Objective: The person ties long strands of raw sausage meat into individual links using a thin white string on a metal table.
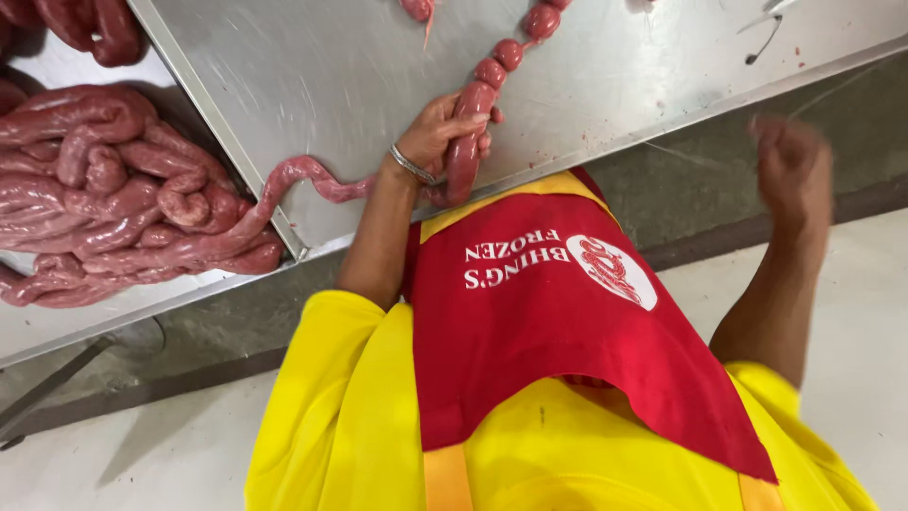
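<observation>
A sausage rope (465, 142) is gripped by the closed left hand (440, 132) on the steel table (312, 66). The right hand (793, 166) is blurred, so its fingers can't be made out.

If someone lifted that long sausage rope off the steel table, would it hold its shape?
Probably not. The sausage rope bends and coils freely, so it would likely droop. Its glossy casing looks wet, likely slippery. The left hand wraps around it; the right hand is blurred.
</observation>
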